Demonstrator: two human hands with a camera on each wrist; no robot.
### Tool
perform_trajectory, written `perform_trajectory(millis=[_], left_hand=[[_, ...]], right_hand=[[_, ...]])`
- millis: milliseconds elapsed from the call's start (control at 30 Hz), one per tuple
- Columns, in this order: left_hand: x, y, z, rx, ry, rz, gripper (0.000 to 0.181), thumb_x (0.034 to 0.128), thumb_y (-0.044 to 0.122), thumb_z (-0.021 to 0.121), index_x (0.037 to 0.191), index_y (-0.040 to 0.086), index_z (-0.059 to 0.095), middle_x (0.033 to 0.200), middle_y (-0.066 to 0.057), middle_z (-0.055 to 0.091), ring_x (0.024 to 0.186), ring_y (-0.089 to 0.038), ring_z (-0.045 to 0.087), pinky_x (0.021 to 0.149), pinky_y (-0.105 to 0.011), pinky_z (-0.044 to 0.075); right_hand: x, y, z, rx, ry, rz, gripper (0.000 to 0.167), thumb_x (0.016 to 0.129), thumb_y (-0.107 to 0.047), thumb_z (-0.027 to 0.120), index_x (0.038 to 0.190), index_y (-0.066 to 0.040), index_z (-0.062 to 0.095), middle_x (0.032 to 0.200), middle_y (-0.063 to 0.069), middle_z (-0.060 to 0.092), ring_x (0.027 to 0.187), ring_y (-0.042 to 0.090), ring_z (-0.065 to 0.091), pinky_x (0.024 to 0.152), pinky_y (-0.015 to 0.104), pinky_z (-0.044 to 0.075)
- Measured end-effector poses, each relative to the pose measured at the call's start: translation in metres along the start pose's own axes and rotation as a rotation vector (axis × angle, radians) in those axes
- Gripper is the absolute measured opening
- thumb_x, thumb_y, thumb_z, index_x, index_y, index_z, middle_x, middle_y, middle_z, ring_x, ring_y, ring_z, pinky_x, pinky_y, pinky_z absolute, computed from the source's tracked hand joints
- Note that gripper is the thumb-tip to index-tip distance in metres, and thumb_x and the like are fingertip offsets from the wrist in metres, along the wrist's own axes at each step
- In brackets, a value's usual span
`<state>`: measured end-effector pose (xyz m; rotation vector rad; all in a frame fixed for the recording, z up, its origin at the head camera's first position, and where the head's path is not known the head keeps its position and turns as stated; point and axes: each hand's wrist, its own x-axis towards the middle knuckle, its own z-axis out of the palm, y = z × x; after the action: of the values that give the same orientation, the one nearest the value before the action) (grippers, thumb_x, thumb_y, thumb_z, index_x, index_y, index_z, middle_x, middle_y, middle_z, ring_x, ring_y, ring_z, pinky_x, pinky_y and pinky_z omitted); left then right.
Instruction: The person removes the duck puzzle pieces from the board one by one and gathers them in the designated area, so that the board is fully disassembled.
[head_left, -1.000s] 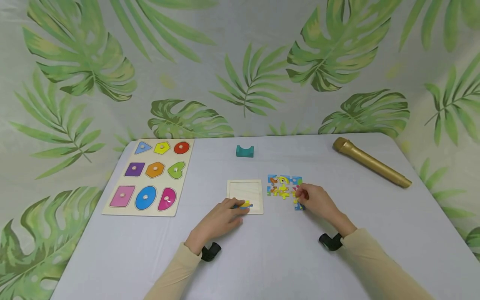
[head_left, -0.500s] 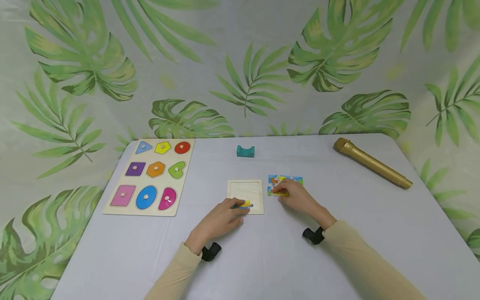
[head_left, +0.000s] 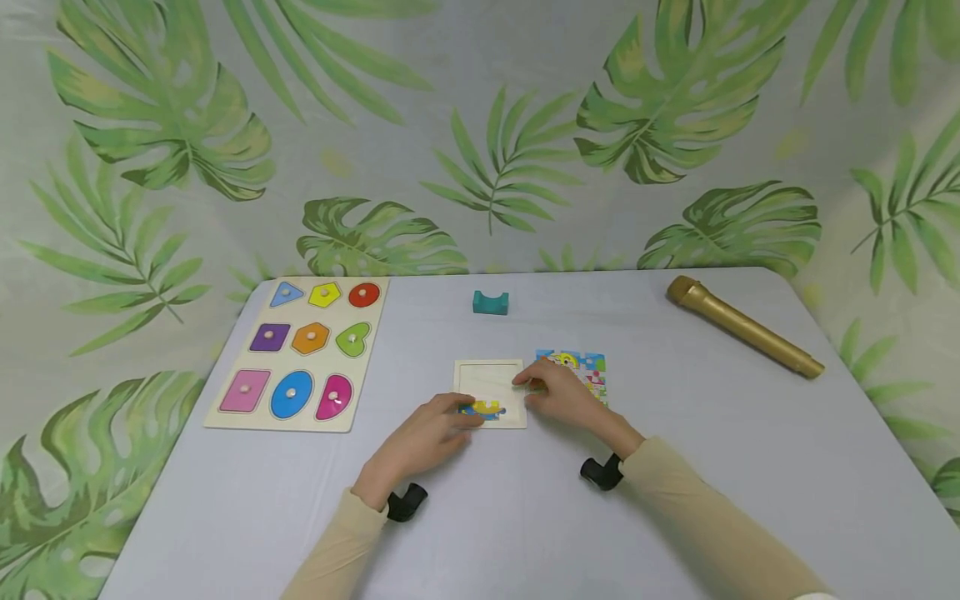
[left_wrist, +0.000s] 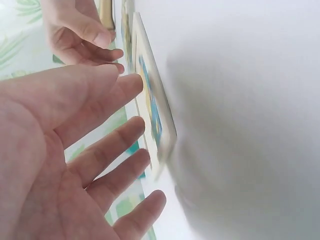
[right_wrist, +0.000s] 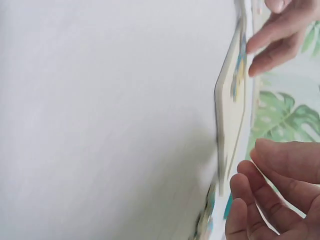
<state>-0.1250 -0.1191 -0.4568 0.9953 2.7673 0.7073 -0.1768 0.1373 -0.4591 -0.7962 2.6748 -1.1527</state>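
Observation:
My left hand (head_left: pixel 420 437) reaches over the lower left of a small square wooden puzzle tray (head_left: pixel 489 372). Its fingers are extended and spread in the left wrist view, with nothing between them. Joined yellow and blue puzzle pieces (head_left: pixel 491 410) lie along the tray's lower edge, partly covered by those fingers. My right hand (head_left: pixel 558 396) hovers at the tray's right edge, fingers loosely bent, the thumb (right_wrist: pixel 280 152) close to the index finger. No piece shows in its fingers. Behind it, colourful loose puzzle pieces (head_left: pixel 595 363) are laid out on the table, some hidden by the hand.
A shape board (head_left: pixel 362 371) with coloured knobbed pieces lies at the left. A teal curved block (head_left: pixel 491 306) stands at the back centre. A gold microphone (head_left: pixel 738 325) lies slanted at the back right. Leaf-patterned cloth hangs behind the table.
My right hand has moved left from the loose pieces to the tray's right edge. My left hand has shifted slightly left and down, uncovering more of the pieces in the tray.

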Motion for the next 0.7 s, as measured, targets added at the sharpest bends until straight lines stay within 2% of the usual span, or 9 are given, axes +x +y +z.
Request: perform_trajectory(millis=[167, 200, 333, 700], left_hand=[[-0.005, -0.006, -0.003, -0.029, -0.009, -0.036, 0.028, 0.0936, 0.014, 0.062, 0.12, 0.009, 0.068, 0.134, -0.014, 0.052, 0.123, -0.031, 0.048, 0.1, -0.043, 0.041], [-0.006, -0.007, -0.003, -0.033, -0.012, -0.04, 0.027, 0.0939, 0.013, 0.061, 0.12, 0.008, 0.068, 0.134, -0.013, 0.052, 0.123, -0.031, 0.048, 0.1, -0.043, 0.042], [-0.006, -0.009, -0.002, -0.061, -0.016, -0.043, 0.027, 0.0939, 0.011, 0.061, 0.119, 0.007, 0.069, 0.135, -0.014, 0.052, 0.122, -0.031, 0.049, 0.099, -0.042, 0.042], [-0.005, -0.006, -0.005, -0.057, -0.02, -0.05, 0.025, 0.0935, 0.012, 0.062, 0.117, 0.006, 0.07, 0.132, -0.014, 0.055, 0.118, -0.031, 0.053, 0.096, -0.042, 0.045]], right_hand=[[0.011, -0.013, 0.015, 0.001, -0.07, -0.054, 0.027, 0.081, 0.006, 0.067, 0.107, 0.001, 0.067, 0.102, 0.008, 0.065, 0.089, 0.022, 0.057, 0.087, 0.038, 0.047], [0.012, -0.015, 0.018, 0.001, -0.084, -0.051, 0.027, 0.081, 0.005, 0.067, 0.108, 0.001, 0.068, 0.103, 0.008, 0.065, 0.09, 0.021, 0.057, 0.082, 0.034, 0.048], [0.015, -0.025, 0.027, -0.019, -0.121, -0.046, 0.025, 0.081, 0.005, 0.065, 0.106, 0.001, 0.067, 0.1, 0.007, 0.064, 0.09, 0.021, 0.059, 0.08, 0.029, 0.049], [0.016, -0.036, 0.035, -0.011, -0.084, 0.02, 0.024, 0.079, 0.008, 0.066, 0.101, -0.002, 0.068, 0.092, 0.003, 0.06, 0.085, 0.017, 0.054, 0.077, 0.029, 0.048]])
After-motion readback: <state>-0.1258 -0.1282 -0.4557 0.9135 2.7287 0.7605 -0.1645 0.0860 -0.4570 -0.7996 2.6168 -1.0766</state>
